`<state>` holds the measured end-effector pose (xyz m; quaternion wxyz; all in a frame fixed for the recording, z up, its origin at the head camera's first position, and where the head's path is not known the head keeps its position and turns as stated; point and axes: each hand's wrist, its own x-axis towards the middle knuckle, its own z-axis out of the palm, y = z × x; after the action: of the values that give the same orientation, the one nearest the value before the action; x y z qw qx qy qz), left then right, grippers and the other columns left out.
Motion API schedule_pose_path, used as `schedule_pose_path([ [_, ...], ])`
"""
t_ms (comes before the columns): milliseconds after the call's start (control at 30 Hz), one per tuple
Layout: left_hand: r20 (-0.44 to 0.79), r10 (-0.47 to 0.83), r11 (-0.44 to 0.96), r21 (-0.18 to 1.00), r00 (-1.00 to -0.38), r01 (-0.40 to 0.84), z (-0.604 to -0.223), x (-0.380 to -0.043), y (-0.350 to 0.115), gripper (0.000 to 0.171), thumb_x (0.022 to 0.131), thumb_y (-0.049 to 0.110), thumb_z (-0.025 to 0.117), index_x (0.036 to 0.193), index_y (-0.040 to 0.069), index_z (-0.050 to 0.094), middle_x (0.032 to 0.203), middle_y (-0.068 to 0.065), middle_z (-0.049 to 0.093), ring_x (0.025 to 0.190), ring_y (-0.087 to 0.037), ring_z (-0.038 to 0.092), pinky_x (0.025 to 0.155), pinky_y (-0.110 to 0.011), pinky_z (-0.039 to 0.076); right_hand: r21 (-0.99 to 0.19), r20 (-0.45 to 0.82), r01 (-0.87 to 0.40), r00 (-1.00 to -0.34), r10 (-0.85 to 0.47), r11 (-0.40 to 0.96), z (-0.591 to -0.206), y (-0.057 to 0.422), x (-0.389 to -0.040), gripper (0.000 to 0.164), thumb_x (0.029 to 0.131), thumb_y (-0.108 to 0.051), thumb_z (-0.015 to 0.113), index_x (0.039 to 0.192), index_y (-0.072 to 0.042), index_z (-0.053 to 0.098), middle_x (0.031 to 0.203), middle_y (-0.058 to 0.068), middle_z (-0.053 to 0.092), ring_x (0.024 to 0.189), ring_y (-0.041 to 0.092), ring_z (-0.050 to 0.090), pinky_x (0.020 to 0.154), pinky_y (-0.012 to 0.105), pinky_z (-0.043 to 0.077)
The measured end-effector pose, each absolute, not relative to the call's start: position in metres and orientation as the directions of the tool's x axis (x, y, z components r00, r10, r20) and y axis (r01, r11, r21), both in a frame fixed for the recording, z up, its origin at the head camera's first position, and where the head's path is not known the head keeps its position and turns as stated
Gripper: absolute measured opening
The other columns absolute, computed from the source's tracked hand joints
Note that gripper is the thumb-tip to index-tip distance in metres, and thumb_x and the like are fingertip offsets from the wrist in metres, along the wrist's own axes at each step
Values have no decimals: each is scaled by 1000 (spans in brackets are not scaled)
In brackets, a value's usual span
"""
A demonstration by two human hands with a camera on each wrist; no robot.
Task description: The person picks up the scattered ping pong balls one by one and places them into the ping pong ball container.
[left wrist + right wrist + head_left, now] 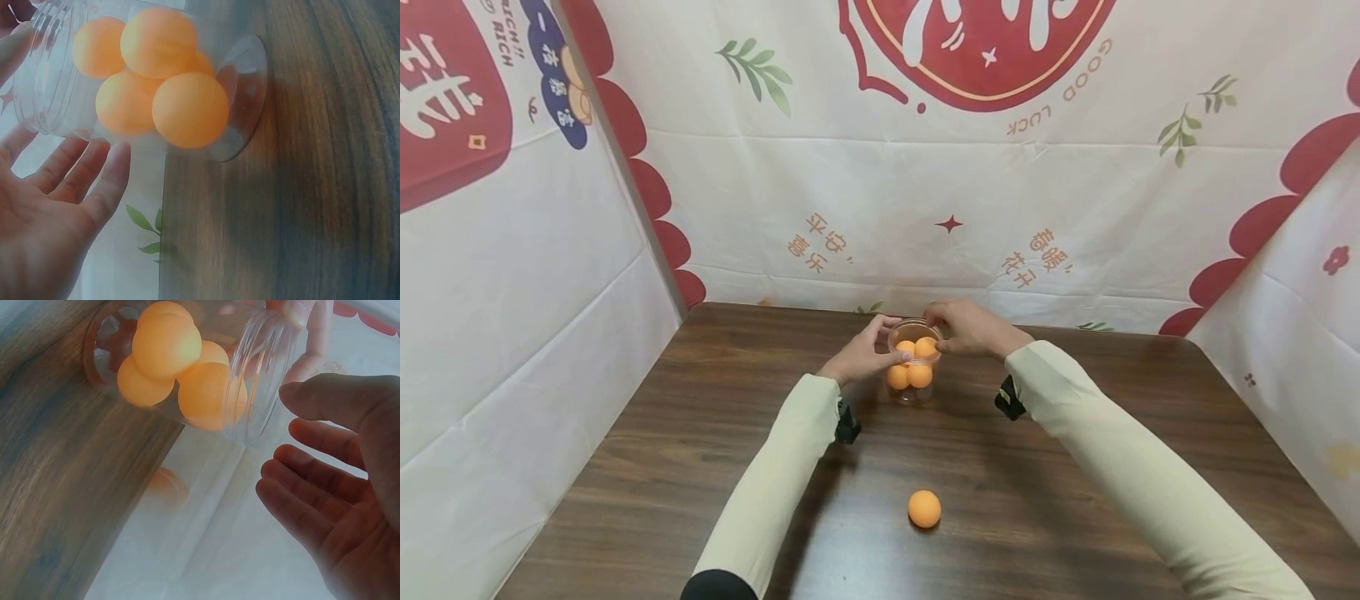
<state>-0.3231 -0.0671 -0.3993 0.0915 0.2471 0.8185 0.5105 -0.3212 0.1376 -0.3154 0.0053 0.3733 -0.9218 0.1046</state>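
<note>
A clear plastic jar (pixel 912 390) with a wide screw neck stands upright near the far edge of the table. Several orange table tennis balls (pixel 190 110) lie inside it. My left hand (pixel 867 354) holds the jar at its neck, thumb on the near side and fingers round the other. On the opposite side, my right hand (pixel 973 328) is at the jar's mouth. In the right wrist view its thumb is by the rim, while the other fingers are loosely bent, apart from the jar. Another orange table tennis ball (pixel 924 509) lies on the table, nearer to me.
The brown wood-grain table (pixel 700 467) runs back to a printed white cloth (pixel 925 183). Similar cloth panels hang at the left (pixel 527 333) and right (pixel 1300 317). A dark wrist-worn device (pixel 847 423) sits on the left wrist, another (pixel 1009 400) on the right.
</note>
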Motion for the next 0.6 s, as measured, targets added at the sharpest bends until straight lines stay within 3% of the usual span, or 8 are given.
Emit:
schedule_pose_path([
  [233,85,501,369,879,-861,301,-397,-321,-67,61,81,32,64,131,13,33,124,-14,47,114,-24,46,91,-40,41,-187,87,-695,-716,-693,694,-317,142,-319,25,75,-10,68,98,-4,62,98,7,61,82,22,54,73,36,45],
  [333,96,491,366,879,-866,305,-405,-325,-67,62,80,34,65,130,16,34,124,-12,48,113,-20,47,92,-39,41,-179,79,-699,-712,-698,693,-318,145,-315,34,74,-11,69,106,-4,60,106,8,60,91,23,57,80,39,46],
  [467,107,485,366,877,-868,313,-404,-325,-67,61,80,33,66,130,16,35,122,-12,48,111,-20,47,90,-39,42,-157,61,-693,-718,-693,704,-318,153,-305,37,73,-12,70,108,-4,59,102,8,61,92,23,57,80,40,46],
  [600,111,486,367,874,-867,318,-403,-325,-67,61,80,34,65,130,16,35,121,-12,49,110,-20,48,90,-39,42,-151,27,-659,-748,-664,737,-321,163,-291,30,75,-15,69,103,-6,62,97,5,60,89,23,56,78,39,46],
])
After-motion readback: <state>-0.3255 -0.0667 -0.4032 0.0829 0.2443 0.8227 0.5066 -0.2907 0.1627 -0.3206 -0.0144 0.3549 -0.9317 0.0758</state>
